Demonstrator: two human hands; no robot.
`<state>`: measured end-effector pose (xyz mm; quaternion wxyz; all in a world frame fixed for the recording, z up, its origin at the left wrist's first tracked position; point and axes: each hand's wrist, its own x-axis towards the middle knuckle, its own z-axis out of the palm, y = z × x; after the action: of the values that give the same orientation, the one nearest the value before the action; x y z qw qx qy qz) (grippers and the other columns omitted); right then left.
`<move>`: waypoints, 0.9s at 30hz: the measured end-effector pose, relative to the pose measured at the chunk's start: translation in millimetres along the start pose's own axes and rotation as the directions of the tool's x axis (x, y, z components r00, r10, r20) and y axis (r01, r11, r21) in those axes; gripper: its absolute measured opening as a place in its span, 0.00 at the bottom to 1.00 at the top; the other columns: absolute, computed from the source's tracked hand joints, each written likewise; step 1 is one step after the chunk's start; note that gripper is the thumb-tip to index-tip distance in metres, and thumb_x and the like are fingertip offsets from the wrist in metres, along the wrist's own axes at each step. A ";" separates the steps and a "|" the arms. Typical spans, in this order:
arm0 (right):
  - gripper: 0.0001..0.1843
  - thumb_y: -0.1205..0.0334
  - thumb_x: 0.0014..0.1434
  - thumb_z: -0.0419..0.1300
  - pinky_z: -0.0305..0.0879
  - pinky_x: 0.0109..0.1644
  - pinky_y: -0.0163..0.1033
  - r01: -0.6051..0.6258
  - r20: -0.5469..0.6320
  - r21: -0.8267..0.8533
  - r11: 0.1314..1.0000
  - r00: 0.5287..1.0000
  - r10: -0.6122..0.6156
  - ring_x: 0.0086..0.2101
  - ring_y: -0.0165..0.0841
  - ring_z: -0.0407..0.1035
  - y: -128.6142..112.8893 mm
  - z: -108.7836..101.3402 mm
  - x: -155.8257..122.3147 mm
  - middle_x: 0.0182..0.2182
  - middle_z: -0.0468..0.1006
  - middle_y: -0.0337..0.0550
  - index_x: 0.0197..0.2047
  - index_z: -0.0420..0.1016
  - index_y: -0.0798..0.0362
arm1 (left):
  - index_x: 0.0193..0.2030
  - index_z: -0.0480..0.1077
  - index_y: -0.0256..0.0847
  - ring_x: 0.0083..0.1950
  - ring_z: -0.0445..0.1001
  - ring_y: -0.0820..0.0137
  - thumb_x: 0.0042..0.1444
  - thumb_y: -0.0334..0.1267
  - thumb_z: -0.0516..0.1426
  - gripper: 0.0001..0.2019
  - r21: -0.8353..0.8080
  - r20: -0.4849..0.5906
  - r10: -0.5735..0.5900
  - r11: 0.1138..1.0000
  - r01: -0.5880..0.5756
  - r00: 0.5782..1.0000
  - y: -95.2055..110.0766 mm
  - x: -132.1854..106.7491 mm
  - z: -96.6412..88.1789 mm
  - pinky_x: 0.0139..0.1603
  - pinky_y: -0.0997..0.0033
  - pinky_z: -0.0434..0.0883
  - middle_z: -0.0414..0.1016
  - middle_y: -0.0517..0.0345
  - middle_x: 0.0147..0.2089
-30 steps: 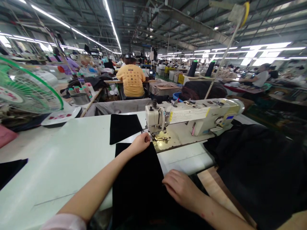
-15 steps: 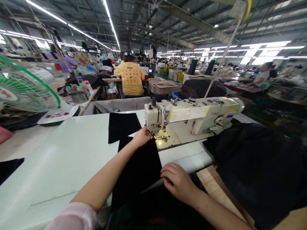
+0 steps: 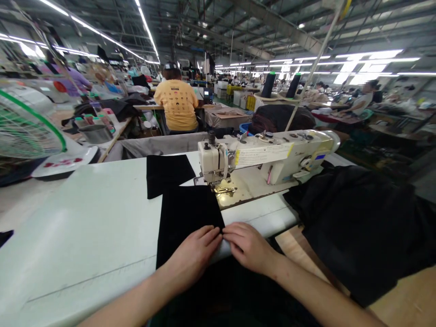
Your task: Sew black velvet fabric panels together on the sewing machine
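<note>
A black fabric panel [image 3: 187,213] lies on the pale sewing table, its far edge at the needle area of the sewing machine [image 3: 269,156]. My left hand [image 3: 200,245] rests on the panel near its right edge, fingers bent together and pinching the cloth. Right beside it, my right hand [image 3: 247,245] grips the same edge, fingertips almost meeting those of the left. The fabric's near end drops over the table's front edge. A second black piece [image 3: 168,175] lies flat behind and to the left of the panel.
A large heap of black fabric [image 3: 368,222] sits at the right, over a wooden board [image 3: 306,254]. At the left stand a green-rimmed fan [image 3: 32,127] and a metal bowl [image 3: 96,134]. A person in a yellow shirt [image 3: 176,106] sits ahead, back turned.
My left hand has come back from the machine's needle area to the panel's near right edge, beside my right hand. The right hand has stayed at that edge. The view has shifted slightly.
</note>
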<state>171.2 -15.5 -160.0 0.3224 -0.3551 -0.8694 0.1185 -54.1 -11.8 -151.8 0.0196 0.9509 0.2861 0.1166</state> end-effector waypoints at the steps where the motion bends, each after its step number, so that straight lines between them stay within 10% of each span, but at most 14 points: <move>1: 0.18 0.75 0.59 0.55 0.70 0.57 0.49 -0.002 -0.004 -0.005 1.000 1.000 0.002 0.49 0.40 0.73 3.8 1.7 5.1 0.47 0.82 0.49 0.49 0.79 0.54 | 0.59 0.69 0.36 0.61 0.71 0.53 0.59 0.27 0.53 0.21 0.004 -0.007 0.002 1.000 -0.002 1.000 -7.5 3.2 -0.2 0.61 0.53 0.73 0.73 0.43 0.61; 19: 0.10 0.69 0.62 0.59 0.65 0.51 0.47 -0.194 -0.034 -0.231 0.953 0.981 0.191 0.46 0.41 0.67 56.9 24.7 96.8 0.41 0.75 0.48 0.43 0.81 0.52 | 0.49 0.78 0.41 0.55 0.74 0.59 0.64 0.32 0.51 0.15 -0.135 -0.160 -0.165 0.980 0.145 0.973 -110.1 57.4 -10.1 0.59 0.55 0.73 0.78 0.46 0.52; 27: 0.18 0.69 0.58 0.62 0.68 0.56 0.50 -0.227 -0.052 -0.137 0.964 0.974 0.222 0.50 0.42 0.68 -0.8 8.7 65.3 0.48 0.76 0.50 0.53 0.75 0.53 | 0.62 0.69 0.39 0.66 0.67 0.54 0.67 0.40 0.48 0.20 -0.063 -0.173 -0.345 0.939 0.339 0.923 -124.8 58.0 4.3 0.67 0.46 0.63 0.70 0.43 0.65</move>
<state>129.8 29.4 -135.2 0.2964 -0.4755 -0.8239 0.0854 -73.4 124.4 -156.7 0.0287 0.8714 0.4462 0.2019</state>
